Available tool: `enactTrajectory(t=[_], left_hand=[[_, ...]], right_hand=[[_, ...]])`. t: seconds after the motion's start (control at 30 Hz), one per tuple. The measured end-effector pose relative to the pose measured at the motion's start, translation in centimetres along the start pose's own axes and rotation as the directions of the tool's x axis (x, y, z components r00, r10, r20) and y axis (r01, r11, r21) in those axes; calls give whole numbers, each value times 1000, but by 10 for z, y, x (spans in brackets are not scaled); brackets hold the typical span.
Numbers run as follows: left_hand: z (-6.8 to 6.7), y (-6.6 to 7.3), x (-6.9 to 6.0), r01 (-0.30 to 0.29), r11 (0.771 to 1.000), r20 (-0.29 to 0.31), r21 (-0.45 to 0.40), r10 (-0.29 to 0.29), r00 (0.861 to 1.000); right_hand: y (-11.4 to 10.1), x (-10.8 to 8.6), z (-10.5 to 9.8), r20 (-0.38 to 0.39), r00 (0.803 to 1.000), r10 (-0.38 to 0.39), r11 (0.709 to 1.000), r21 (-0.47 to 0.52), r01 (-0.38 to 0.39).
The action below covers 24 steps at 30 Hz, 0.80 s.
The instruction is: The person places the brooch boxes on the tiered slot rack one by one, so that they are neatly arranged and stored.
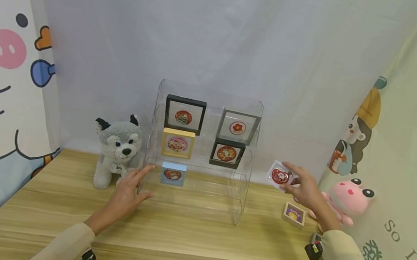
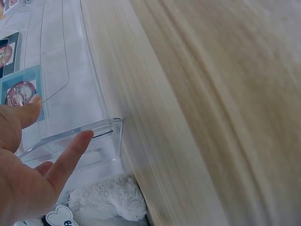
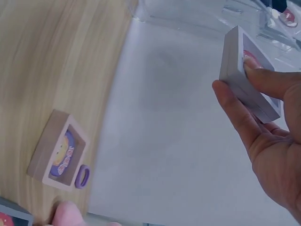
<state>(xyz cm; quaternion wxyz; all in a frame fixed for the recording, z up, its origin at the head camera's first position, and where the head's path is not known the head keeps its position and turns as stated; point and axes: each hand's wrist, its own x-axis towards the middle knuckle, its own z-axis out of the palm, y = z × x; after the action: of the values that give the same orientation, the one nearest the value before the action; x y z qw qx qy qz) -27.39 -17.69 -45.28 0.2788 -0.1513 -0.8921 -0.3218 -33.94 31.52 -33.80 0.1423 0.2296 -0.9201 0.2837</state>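
A white square frame (image 1: 279,175) with a round red badge inside is pinched between thumb and fingers of my right hand (image 1: 305,188), raised to the right of the clear acrylic rack (image 1: 201,206). In the right wrist view the same white frame (image 3: 247,75) is seen from its edge. My left hand (image 1: 127,193) is at the rack's left side, fingers spread, thumb apart and nothing held. On the rack's tiers stand a black frame (image 1: 186,98), a grey frame (image 1: 237,141), a yellow frame (image 1: 176,155), a dark frame (image 1: 226,165) and a light blue frame (image 1: 175,166).
A grey husky plush (image 1: 119,150) sits left of the rack. At the right, a wooden-coloured frame (image 1: 293,215) lies on the table (image 1: 183,236) near a pink frog plush (image 1: 350,200). A small purple ring (image 3: 82,176) lies beside that frame. A dark frame (image 3: 14,214) is partly visible nearby.
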Motion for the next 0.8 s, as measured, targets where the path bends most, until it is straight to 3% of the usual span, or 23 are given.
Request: enactTrajectory(t=[0.3,0.53,0.8], left_hand=[[0,1,1,-20,1000,-22,12,21,1000],[0,2,2,8,1000,2,-7,-8,1000],[-1,1,1,8,1000,6,-5,-8,1000]], right_hand=[[-22,6,-5,-55,994,-95,995,-43,93],[-49,14,-2,-91,972,-217,976,-20,216],[-70,28,17,-53,953,-299,953,33,301]])
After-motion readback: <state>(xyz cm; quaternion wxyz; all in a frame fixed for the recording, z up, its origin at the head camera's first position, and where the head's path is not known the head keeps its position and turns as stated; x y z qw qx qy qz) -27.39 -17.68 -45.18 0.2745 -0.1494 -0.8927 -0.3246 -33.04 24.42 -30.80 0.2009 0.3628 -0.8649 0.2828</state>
